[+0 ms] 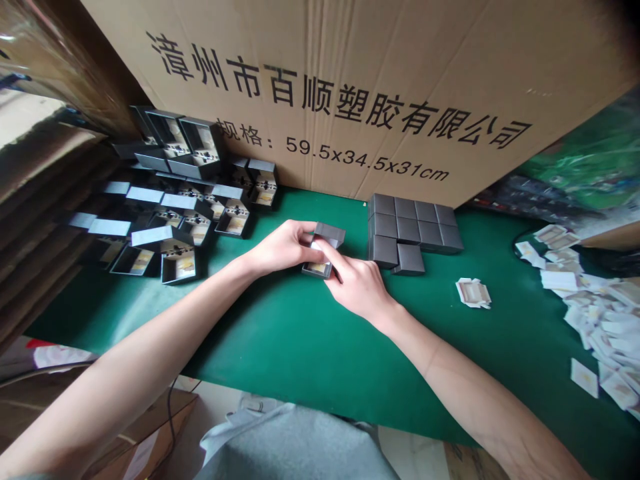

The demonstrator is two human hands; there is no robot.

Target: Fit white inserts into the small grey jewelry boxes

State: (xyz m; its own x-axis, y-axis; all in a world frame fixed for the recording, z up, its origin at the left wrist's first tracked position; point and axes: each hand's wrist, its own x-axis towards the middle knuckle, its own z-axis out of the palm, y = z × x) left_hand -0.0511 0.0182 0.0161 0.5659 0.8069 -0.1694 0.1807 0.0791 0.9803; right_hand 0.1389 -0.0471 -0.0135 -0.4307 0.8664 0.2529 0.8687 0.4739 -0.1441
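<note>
A small dark grey hinged box stands open on the green table top in the middle of the view. My left hand grips its left side with curled fingers. My right hand reaches in from the right, its index finger pressing a pale insert inside the box. A block of several closed grey boxes lies just right of my hands. At the left a heap of open grey boxes with pale inserts is spread out.
A large cardboard carton with printed characters stands along the back of the table. Several loose white paper inserts are scattered at the right, one small stack nearer the middle. Cardboard sheets lean at the left.
</note>
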